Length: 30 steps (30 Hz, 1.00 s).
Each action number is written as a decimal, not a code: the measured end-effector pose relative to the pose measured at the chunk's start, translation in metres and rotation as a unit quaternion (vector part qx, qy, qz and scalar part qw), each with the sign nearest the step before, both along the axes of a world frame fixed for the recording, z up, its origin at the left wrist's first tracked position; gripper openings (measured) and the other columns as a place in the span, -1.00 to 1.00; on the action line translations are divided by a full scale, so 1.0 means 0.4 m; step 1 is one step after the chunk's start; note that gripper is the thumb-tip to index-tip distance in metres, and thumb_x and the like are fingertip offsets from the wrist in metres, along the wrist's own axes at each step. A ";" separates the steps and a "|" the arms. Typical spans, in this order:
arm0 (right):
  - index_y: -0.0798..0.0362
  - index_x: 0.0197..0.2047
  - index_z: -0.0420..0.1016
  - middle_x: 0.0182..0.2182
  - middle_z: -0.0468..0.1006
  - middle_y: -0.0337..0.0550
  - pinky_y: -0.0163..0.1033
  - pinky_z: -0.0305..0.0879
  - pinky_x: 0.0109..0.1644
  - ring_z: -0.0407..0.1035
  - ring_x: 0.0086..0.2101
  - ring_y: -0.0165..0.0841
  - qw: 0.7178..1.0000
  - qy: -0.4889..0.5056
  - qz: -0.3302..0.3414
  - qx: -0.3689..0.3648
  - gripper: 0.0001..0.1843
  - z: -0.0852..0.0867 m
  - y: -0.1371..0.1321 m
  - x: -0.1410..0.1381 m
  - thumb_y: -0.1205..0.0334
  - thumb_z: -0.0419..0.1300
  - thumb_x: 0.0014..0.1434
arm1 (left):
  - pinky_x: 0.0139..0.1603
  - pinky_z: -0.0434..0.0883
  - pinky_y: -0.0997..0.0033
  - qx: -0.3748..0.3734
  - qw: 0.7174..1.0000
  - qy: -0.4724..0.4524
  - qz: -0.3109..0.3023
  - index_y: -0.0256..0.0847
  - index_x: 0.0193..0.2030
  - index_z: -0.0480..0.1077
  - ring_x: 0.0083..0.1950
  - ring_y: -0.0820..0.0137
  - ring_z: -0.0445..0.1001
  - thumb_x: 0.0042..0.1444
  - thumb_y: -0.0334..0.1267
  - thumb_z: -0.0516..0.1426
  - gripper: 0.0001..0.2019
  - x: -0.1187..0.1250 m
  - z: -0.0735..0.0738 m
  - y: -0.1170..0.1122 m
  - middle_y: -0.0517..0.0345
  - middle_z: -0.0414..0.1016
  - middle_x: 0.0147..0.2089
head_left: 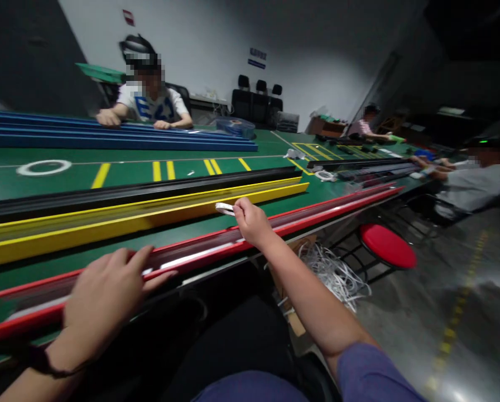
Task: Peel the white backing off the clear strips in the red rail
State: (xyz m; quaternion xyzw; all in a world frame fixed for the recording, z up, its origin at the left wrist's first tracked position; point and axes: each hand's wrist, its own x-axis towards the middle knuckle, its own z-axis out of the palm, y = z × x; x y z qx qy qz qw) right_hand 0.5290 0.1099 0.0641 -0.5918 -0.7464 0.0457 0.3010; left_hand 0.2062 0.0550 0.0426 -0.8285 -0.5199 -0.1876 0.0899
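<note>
The long green workbench (124,151) is your landmark here. At its far side lie blue rails (107,137), and a co-worker (149,106) sits behind them, hands on them. Mid-bench lie a black rail (107,198) and yellow channels (107,230). At its near edge, closest to you, lie red channels (337,207). Below that edge, on the floor, are a red stool (387,245) and a heap of white strips (333,273). Your L hand (103,296) is released, fingers spread, resting on the red channels. Your R hand (252,220) is clenched, grasping a small white strip (225,208) just above the red channels, at about mid-bench.
</note>
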 end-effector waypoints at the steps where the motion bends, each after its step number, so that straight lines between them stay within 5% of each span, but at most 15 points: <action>1: 0.01 -0.02 0.34 -0.22 0.55 -0.12 -0.26 0.10 -0.17 0.41 -0.25 -0.29 0.999 -0.004 0.046 0.001 -0.62 0.004 -0.001 -0.035 -0.03 -0.17 0.54 | -0.09 0.46 -0.09 -0.010 0.998 0.063 0.020 -0.26 0.20 0.49 -0.11 -0.12 0.50 0.34 0.23 -0.02 -0.37 -0.007 -0.011 0.003 -0.19 0.52 -0.16; 5: 0.04 -0.05 0.37 -0.27 0.56 -0.11 -0.25 0.04 -0.23 0.40 -0.32 -0.31 0.974 -0.063 0.215 0.009 -0.62 0.016 0.009 -0.138 -0.03 -0.12 0.54 | 0.27 0.44 -0.04 -0.149 0.988 -0.016 -0.033 -0.15 0.42 0.34 0.20 -0.01 0.50 0.35 0.22 0.04 -0.34 -0.086 -0.004 0.023 -0.18 0.51 0.22; 8: 0.04 -0.02 0.39 -0.31 0.58 -0.13 -0.26 -0.01 -0.27 0.39 -0.36 -0.34 0.951 -0.100 0.292 0.021 -0.65 0.031 0.035 -0.199 -0.03 -0.06 0.53 | 0.36 0.43 0.14 -0.290 0.936 -0.190 -0.061 -0.03 0.43 0.31 0.31 0.14 0.48 0.32 0.18 0.11 -0.38 -0.210 0.045 0.058 -0.01 0.45 0.37; 11: 0.02 -0.02 0.41 -0.33 0.58 -0.18 -0.28 -0.04 -0.29 0.37 -0.38 -0.38 0.928 -0.101 0.357 0.031 -0.68 0.053 0.076 -0.275 -0.02 -0.02 0.52 | 0.18 0.55 0.20 -0.358 0.889 -0.286 -0.007 -0.11 0.23 0.50 0.12 0.16 0.60 0.23 0.17 0.22 -0.45 -0.351 0.092 0.124 -0.04 0.60 0.19; 15: 0.00 0.00 0.43 -0.30 0.59 -0.21 -0.30 -0.06 -0.31 0.34 -0.40 -0.44 0.903 -0.093 0.416 0.057 -0.72 0.067 0.151 -0.396 0.03 0.00 0.53 | -0.26 0.56 0.37 -0.453 0.822 -0.342 -0.043 -0.20 0.13 0.56 -0.30 0.34 0.58 0.16 0.16 0.25 -0.45 -0.449 0.118 0.227 -0.10 0.66 -0.03; 18: 0.01 -0.06 0.46 -0.35 0.57 -0.21 -0.27 -0.10 -0.34 0.31 -0.43 -0.45 0.863 -0.135 0.459 0.162 -0.69 0.052 0.204 -0.459 0.05 -0.03 0.54 | -0.46 0.36 0.51 -0.379 0.868 -0.310 -0.078 -0.26 0.05 0.59 -0.45 0.45 0.43 0.20 0.12 0.22 -0.51 -0.417 0.128 0.266 0.01 0.62 -0.30; 20: 0.02 -0.13 0.47 -0.40 0.54 -0.22 -0.23 -0.13 -0.36 0.29 -0.46 -0.44 0.824 -0.163 0.480 0.252 -0.66 0.035 0.227 -0.478 0.05 -0.03 0.54 | -0.42 0.33 0.51 -0.231 0.928 -0.277 -0.097 -0.28 -0.04 0.60 -0.42 0.44 0.43 0.26 0.06 0.19 -0.58 -0.371 0.133 0.273 0.07 0.57 -0.37; 22: 0.03 -0.15 0.48 -0.44 0.52 -0.24 -0.21 -0.10 -0.37 0.30 -0.47 -0.43 0.801 -0.153 0.489 0.310 -0.66 0.019 0.236 -0.481 0.08 -0.03 0.54 | -0.37 0.34 0.49 -0.106 0.955 -0.224 -0.164 -0.28 -0.14 0.60 -0.40 0.43 0.44 0.28 -0.01 0.19 -0.66 -0.329 0.131 0.276 0.08 0.57 -0.37; 25: 0.05 -0.14 0.45 -0.43 0.53 -0.24 -0.23 0.04 -0.33 0.35 -0.43 -0.45 0.817 -0.074 0.486 0.300 -0.70 0.008 0.232 -0.478 0.12 -0.02 0.54 | -0.32 0.35 0.47 -0.020 0.943 -0.191 -0.271 -0.25 -0.19 0.57 -0.39 0.44 0.45 0.30 -0.11 0.16 -0.75 -0.300 0.112 0.289 0.10 0.57 -0.38; 30: 0.06 -0.13 0.41 -0.40 0.53 -0.25 -0.29 0.15 -0.30 0.37 -0.42 -0.47 0.835 0.038 0.491 0.247 -0.81 0.018 0.215 -0.485 0.15 0.09 0.51 | -0.35 0.35 0.45 0.030 0.921 -0.194 -0.336 -0.23 -0.10 0.53 -0.42 0.41 0.45 0.33 0.01 0.11 -0.66 -0.322 0.070 0.311 0.09 0.52 -0.39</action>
